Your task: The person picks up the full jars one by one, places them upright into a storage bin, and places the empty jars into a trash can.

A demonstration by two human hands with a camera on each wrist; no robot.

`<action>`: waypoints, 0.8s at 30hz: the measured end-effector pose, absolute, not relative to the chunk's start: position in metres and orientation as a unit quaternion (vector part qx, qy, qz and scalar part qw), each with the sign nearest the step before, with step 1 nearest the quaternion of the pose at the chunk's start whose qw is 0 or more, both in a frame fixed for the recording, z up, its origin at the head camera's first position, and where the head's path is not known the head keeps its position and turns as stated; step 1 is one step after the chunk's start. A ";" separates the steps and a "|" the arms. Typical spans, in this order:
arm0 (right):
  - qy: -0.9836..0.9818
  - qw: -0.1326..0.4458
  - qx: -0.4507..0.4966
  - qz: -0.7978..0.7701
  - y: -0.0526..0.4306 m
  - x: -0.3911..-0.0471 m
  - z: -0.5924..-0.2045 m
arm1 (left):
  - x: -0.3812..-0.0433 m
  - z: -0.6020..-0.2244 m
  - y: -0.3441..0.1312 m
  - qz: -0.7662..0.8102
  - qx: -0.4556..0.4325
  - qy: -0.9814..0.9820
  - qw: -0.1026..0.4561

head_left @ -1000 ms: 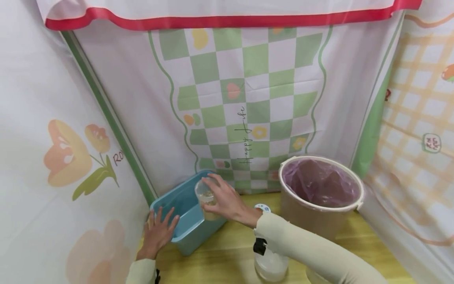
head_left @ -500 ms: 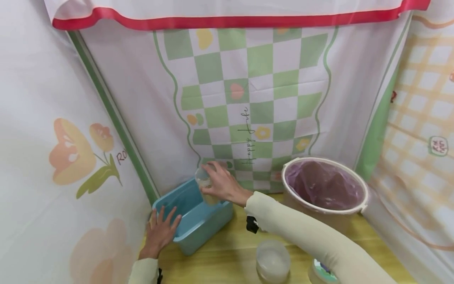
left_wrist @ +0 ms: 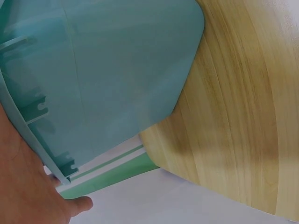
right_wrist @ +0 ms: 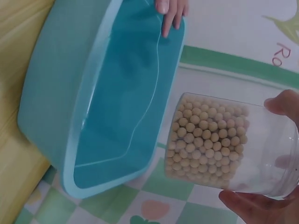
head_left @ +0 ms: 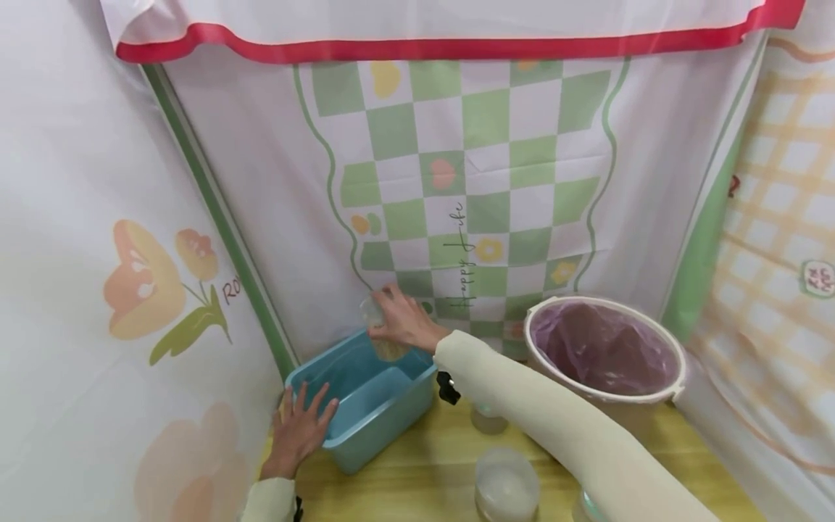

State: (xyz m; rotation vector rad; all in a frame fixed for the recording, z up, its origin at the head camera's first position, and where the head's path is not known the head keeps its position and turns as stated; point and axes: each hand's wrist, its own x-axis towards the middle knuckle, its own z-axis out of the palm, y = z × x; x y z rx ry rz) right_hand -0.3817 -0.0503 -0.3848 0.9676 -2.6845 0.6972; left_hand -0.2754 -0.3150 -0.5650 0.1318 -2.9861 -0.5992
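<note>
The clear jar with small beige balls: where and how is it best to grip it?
Probably by the upper wall of the clear jar, coming from the right and pinching opposite sides, as the right hand does. The wall is round there, and the beige balls fill only the lower part.

Head view bright, light diffuse. Left-wrist view: faint shadow low on yellow wood-grain table. Right-wrist view: glints on clear cylindrical jar.
</note>
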 end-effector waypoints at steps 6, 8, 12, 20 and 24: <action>-0.920 0.066 0.315 0.223 -0.055 -0.391 -0.380 | -0.275 -0.562 -0.316 -0.191 0.045 -0.979 0.048; -0.924 0.057 0.310 0.215 -0.056 -0.393 -0.379 | -0.274 -0.561 -0.316 -0.191 0.045 -0.979 0.048; -0.933 0.039 0.296 0.202 -0.060 -0.395 -0.381 | -0.271 -0.563 -0.316 -0.189 0.042 -0.980 0.048; -0.939 0.041 0.288 0.182 -0.074 -0.402 -0.393 | -0.268 -0.566 -0.315 -0.198 0.039 -0.978 0.061; -0.933 0.042 0.295 0.203 -0.076 -0.403 -0.400 | -0.268 -0.568 -0.316 -0.197 0.037 -0.977 0.072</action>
